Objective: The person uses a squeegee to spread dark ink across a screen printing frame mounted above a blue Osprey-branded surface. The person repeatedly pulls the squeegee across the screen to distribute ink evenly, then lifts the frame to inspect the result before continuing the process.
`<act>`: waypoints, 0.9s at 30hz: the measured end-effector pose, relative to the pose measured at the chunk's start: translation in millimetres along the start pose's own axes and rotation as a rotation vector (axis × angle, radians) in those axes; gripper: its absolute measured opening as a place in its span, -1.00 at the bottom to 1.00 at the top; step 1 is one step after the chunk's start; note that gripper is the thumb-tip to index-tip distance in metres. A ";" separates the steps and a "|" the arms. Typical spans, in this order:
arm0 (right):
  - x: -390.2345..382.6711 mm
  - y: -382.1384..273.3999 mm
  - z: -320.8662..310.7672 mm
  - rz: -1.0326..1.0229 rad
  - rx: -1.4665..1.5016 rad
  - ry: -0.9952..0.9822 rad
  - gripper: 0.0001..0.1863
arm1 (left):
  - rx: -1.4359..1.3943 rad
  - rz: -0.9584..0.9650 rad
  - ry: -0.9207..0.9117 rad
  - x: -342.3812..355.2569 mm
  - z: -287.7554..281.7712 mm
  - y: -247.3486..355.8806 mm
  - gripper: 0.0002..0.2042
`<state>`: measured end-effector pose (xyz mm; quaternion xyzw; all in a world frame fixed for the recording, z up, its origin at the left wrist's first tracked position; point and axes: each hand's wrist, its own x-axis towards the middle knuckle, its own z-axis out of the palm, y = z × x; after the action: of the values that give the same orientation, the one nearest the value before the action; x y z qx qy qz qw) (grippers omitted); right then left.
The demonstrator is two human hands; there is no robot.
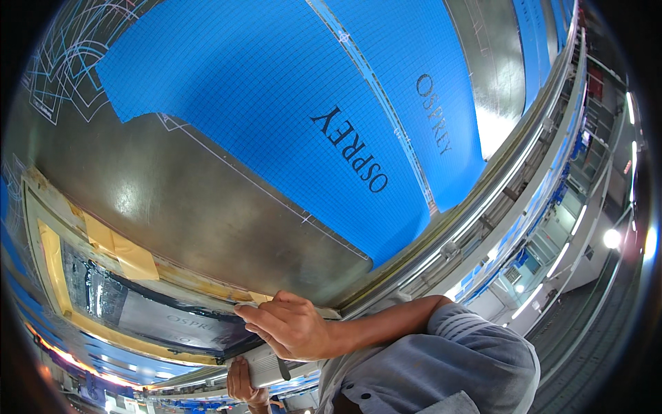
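My right hand [293, 327] is closed at the near end of a framed printing screen [45, 196], reaching in from the right. Just below it my left hand [243, 379] has its fingers curled round a flat grey bar [265, 364] that looks like a squeegee handle. The bar runs up beneath my right hand, whose fingers curl over its upper end; part of the grip is hidden. Wet dark ink [96, 290] coats the screen's mesh around a greyish panel [155, 314] with dark lettering. Tan tape [127, 248] covers parts of the frame.
Blue gridded sheets [227, 83] with dark lettering lie on a shiny dark table [172, 186] beyond the screen. White and blue marked lines [76, 55] cover the far left. A metal rail [483, 214] follows the table edge at right, with a walkway [586, 331] beyond.
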<state>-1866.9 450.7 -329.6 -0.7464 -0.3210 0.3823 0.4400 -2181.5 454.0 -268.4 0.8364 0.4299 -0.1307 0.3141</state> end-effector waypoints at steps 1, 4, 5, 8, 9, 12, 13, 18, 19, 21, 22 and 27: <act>-1.2 0.0 0.7 0.002 0.000 -0.003 -0.56 | -0.012 0.015 -0.004 -3.2 -0.3 -3.2 -0.42; -0.9 0.0 0.9 -0.016 -0.007 -0.009 -0.55 | -0.030 0.041 -0.009 -6.3 -0.3 -7.2 -0.45; -2.0 0.7 1.2 -0.015 -0.008 -0.009 -0.53 | -0.031 0.050 -0.011 -6.5 -1.2 -8.0 -0.46; -2.0 2.0 2.2 -0.018 -0.010 0.004 -0.48 | -0.032 0.075 -0.011 -5.4 -2.1 -10.2 -0.48; 0.6 1.2 3.4 -0.025 -0.011 0.014 -0.47 | -0.028 0.083 -0.012 -7.2 -4.1 -11.8 -0.49; 0.6 -4.5 -1.3 -0.036 -0.041 0.008 -0.46 | -0.041 0.129 -0.003 -7.6 -2.4 -15.4 -0.50; 0.0 -5.6 -2.0 -0.034 -0.045 -0.001 -0.46 | -0.043 0.145 -0.003 -7.7 -1.0 -15.2 -0.51; -6.4 -5.7 3.1 -0.040 -0.062 0.059 -0.48 | -0.033 0.243 -0.013 -7.7 -0.3 -22.6 -0.54; -7.3 -5.3 3.2 -0.035 -0.053 0.053 -0.47 | -0.030 0.261 -0.015 -8.1 -0.2 -23.5 -0.54; -11.7 -4.5 7.6 -0.022 -0.043 0.041 -0.42 | -0.019 0.293 -0.018 -10.1 0.4 -25.3 -0.55; -13.4 -3.8 8.4 -0.023 -0.037 0.041 -0.42 | -0.017 0.307 -0.023 -11.0 1.4 -25.8 -0.55; -16.4 -3.8 8.3 -0.022 0.020 0.028 -0.36 | 0.017 0.352 -0.045 -13.9 -3.7 -30.0 -0.57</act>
<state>-1882.8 442.2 -324.1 -0.7435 -0.3192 0.3703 0.4563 -2214.0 460.5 -271.2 0.8982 0.2686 -0.0960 0.3344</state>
